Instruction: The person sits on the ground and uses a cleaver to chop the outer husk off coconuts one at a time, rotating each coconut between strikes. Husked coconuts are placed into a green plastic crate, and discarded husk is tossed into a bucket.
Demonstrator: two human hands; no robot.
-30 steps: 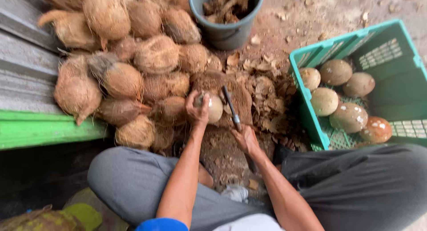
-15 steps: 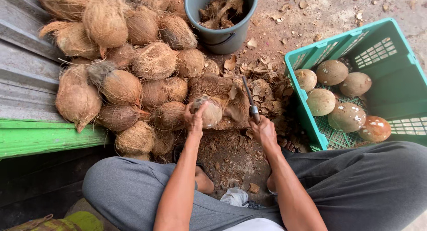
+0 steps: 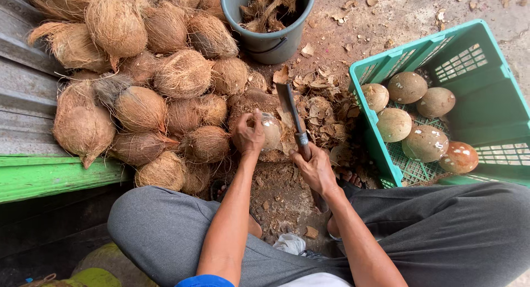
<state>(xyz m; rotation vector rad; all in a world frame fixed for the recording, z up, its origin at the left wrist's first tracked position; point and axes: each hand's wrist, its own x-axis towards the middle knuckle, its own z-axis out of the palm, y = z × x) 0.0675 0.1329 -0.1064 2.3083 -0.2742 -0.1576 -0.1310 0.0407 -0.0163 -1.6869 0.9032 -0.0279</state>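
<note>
My left hand [image 3: 248, 135] grips a partly peeled coconut [image 3: 270, 130], holding it down on a brown block among husk scraps. In my right hand [image 3: 314, 168] is the handle of a long knife [image 3: 291, 113]. Its blade points away from me and lies just to the right of the coconut. Both forearms reach forward between my knees in grey trousers.
A heap of hairy brown coconuts [image 3: 143, 88] fills the left, beside a green ledge [image 3: 49, 176]. A grey bucket [image 3: 270, 41] of husk stands at the top. On the right, a green plastic crate [image 3: 486, 116] holds several peeled coconuts [image 3: 407, 87].
The knife has swung from the coconut's right side to upright and pointing away. My left hand keeps hold of the coconut. The camera has moved closer.
</note>
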